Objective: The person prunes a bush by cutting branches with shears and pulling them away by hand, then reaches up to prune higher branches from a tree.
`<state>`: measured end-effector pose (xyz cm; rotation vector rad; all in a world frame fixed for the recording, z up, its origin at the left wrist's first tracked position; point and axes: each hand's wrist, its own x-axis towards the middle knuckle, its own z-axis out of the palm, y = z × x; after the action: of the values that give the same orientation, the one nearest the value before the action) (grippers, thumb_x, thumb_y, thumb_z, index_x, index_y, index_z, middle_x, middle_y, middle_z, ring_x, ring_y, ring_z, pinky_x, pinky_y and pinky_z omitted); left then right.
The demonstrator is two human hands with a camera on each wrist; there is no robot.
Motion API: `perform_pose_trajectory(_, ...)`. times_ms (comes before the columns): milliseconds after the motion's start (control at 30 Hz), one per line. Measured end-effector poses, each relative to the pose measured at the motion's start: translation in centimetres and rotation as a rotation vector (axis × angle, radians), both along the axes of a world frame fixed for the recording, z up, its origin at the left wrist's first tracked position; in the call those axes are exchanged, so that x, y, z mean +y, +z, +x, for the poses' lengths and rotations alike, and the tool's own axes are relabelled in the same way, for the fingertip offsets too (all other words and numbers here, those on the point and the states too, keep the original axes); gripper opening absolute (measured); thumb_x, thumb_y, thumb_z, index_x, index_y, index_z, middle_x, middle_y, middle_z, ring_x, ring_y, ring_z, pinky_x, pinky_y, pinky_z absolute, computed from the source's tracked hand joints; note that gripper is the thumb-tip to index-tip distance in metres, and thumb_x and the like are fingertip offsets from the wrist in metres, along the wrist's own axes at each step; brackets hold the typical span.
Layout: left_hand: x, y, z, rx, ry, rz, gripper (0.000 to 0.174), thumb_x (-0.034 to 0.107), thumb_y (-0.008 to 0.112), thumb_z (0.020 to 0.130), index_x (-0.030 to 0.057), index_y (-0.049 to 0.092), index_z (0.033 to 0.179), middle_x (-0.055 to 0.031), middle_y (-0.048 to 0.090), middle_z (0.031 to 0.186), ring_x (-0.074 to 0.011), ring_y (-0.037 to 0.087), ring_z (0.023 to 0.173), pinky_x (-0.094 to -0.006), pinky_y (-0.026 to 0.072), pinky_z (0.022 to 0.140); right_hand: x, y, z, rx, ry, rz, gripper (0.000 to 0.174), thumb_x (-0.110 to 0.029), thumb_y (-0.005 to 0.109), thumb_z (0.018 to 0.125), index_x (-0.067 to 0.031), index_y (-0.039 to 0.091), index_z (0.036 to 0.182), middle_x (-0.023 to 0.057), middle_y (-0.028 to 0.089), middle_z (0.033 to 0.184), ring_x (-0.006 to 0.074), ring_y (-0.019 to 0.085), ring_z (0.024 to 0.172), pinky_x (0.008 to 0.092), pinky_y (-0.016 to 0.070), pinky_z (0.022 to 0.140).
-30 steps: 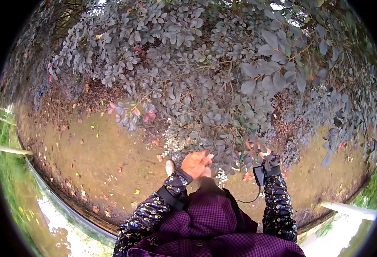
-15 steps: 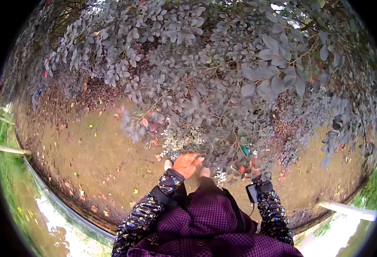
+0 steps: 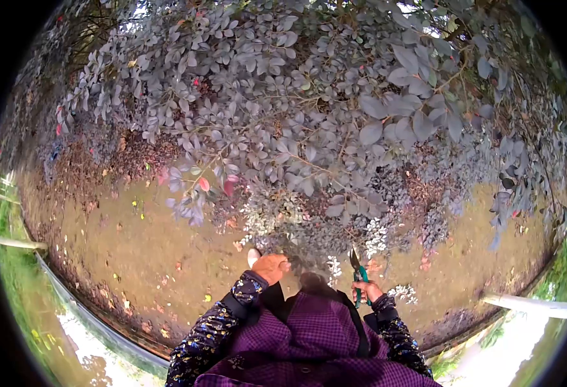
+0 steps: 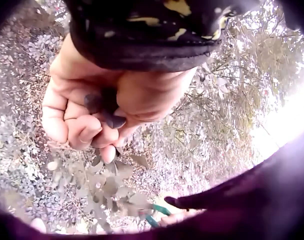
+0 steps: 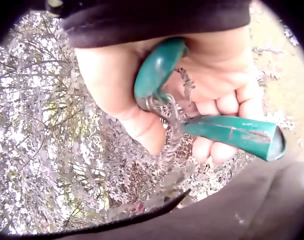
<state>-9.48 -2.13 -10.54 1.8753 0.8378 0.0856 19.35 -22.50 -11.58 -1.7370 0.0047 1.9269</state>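
Note:
My left hand [image 3: 271,267] is in front of the body, just below the shrub's lower leaves. In the left wrist view its fingers curl round a leafy twig [image 4: 109,187], with dark leaves poking out of the palm and more hanging below. To the right, my right hand [image 3: 374,291] grips pruning shears [image 3: 359,277] by their green handles, blades pointing up toward the shrub. The right wrist view shows the shears' handles [image 5: 232,134] spread apart, the thumb over one and fingers behind the other. Wire is wound near the spring.
A large purple-leaved shrub [image 3: 283,109] fills the area ahead, its branches reaching low toward the hands. Brown bare soil [image 3: 161,251] with fallen leaves lies beneath. A pale post [image 3: 528,306] stands at right, and a low edging [image 3: 103,316] curves along the left.
My right hand has come down out of the foliage toward the body, bringing the shears into full view. The left hand has drawn slightly down and left. The overhanging branches have shifted.

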Motion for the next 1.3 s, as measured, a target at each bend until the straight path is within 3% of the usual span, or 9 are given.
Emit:
perform_pose_trajectory(133, 4.0, 3.4, 0.9, 0.106, 0.100, 0.262, 0.011, 0.016, 0.055, 0.080, 0.0047, 0.054, 0.079, -0.0112, 0.057, 0.068, -0.0264, 0.056, 0.063, -0.0330, 0.0433, 0.058, 0.2, 1.2, -1.2, -0.018, -0.073, -0.016, 0.024, -0.025, 0.058, 0.078, -0.0014, 0.057, 0.081, 0.0076, 0.058, 0.064, 0.0143, 0.056, 0.052, 0.0228, 0.0374, 0.041)
perform_pose_trajectory(200, 5.5, 4.8, 1.1, -0.022, 0.316, 0.135, 0.018, 0.023, 0.055, 0.080, 0.0046, 0.055, 0.082, -0.0113, 0.058, 0.070, -0.0276, 0.057, 0.066, -0.0340, 0.0439, 0.060, 0.7, 2.1, -1.7, -0.015, -0.033, 0.004, 0.024, -0.025, 0.058, 0.077, -0.0009, 0.058, 0.080, 0.0074, 0.059, 0.064, 0.0121, 0.053, 0.050, 0.0223, 0.0354, 0.041)
perform_pose_trajectory(333, 7.3, 7.4, 0.7, -0.044, 0.362, 0.185, 0.036, 0.030, 0.058, 0.080, 0.0051, 0.054, 0.104, -0.0142, 0.058, 0.070, -0.0251, 0.058, 0.066, -0.0338, 0.0451, 0.061, 2.8, 4.4, -3.3, -0.143, 0.111, 0.024, 0.025, -0.025, 0.059, 0.075, -0.0008, 0.059, 0.082, 0.0056, 0.059, 0.065, 0.0100, 0.051, 0.050, 0.0222, 0.0355, 0.044)
perform_pose_trajectory(567, 11.4, 12.5, -4.5, -0.162, 0.561, 0.528, 0.035, 0.004, 0.059, 0.073, 0.0053, 0.053, 0.107, -0.0115, 0.050, 0.087, -0.0257, 0.051, 0.074, -0.0311, 0.0441, 0.065, 9.3, 9.3, -8.1, -0.519, 0.548, 0.320, 0.021, -0.020, 0.059, 0.076, 0.0002, 0.055, 0.077, 0.0049, 0.057, 0.062, 0.0121, 0.054, 0.058, 0.0262, 0.0414, 0.055)
perform_pose_trajectory(733, 15.0, 13.5, -10.2, -0.069, 0.715, 0.645, 0.042, 0.002, 0.059, 0.069, 0.0043, 0.048, 0.110, -0.0144, 0.046, 0.101, -0.0292, 0.047, 0.093, -0.0347, 0.0401, 0.080, 14.1, 12.5, -12.4, -0.323, 0.287, 0.505, 0.022, -0.019, 0.061, 0.077, 0.0006, 0.055, 0.087, 0.0035, 0.056, 0.065, 0.0105, 0.054, 0.062, 0.0248, 0.0420, 0.058)
perform_pose_trajectory(833, 15.8, 12.5, -11.6, -0.090, 0.714, 0.670, 0.052, 0.002, 0.061, 0.068, 0.0048, 0.043, 0.116, -0.0140, 0.044, 0.107, -0.0277, 0.048, 0.094, -0.0333, 0.0432, 0.076, 17.8, 16.8, -15.0, -0.252, 0.098, 0.609, 0.023, -0.014, 0.058, 0.080, 0.0027, 0.055, 0.095, 0.0034, 0.056, 0.074, 0.0121, 0.055, 0.067, 0.0254, 0.0437, 0.063)
perform_pose_trajectory(933, 16.7, 10.7, -12.3, -0.095, 0.663, 0.528, 0.068, 0.007, 0.066, 0.067, 0.0075, 0.034, 0.128, -0.0136, 0.040, 0.113, -0.0197, 0.054, 0.075, -0.0282, 0.0467, 0.060, 20.6, 18.1, -16.8, -0.295, -0.044, 0.633, 0.029, -0.018, 0.057, 0.079, 0.0043, 0.053, 0.096, 0.0059, 0.057, 0.073, 0.0152, 0.055, 0.069, 0.0280, 0.0422, 0.066)
perform_pose_trajectory(1167, 16.5, 7.5, -11.8, -0.151, 0.528, 0.265, 0.058, 0.019, 0.071, 0.068, 0.0017, 0.045, 0.117, -0.0157, 0.058, 0.089, -0.0237, 0.058, 0.076, -0.0313, 0.0466, 0.069, 26.8, 18.4, -16.2, -0.457, -0.026, 0.500, 0.033, -0.031, 0.060, 0.077, 0.0000, 0.058, 0.088, 0.0060, 0.061, 0.073, 0.0134, 0.058, 0.065, 0.0237, 0.0410, 0.056)
perform_pose_trajectory(1300, 16.3, 8.1, -11.8, -0.063, 0.461, 0.327, 0.039, 0.028, 0.070, 0.067, 0.0004, 0.060, 0.093, -0.0197, 0.058, 0.085, -0.0317, 0.058, 0.073, -0.0357, 0.0465, 0.068, 30.3, 16.0, -14.5, -0.465, 0.020, 0.428, 0.034, -0.034, 0.063, 0.075, -0.0004, 0.061, 0.073, 0.0065, 0.061, 0.066, 0.0137, 0.059, 0.058, 0.0250, 0.0389, 0.047)
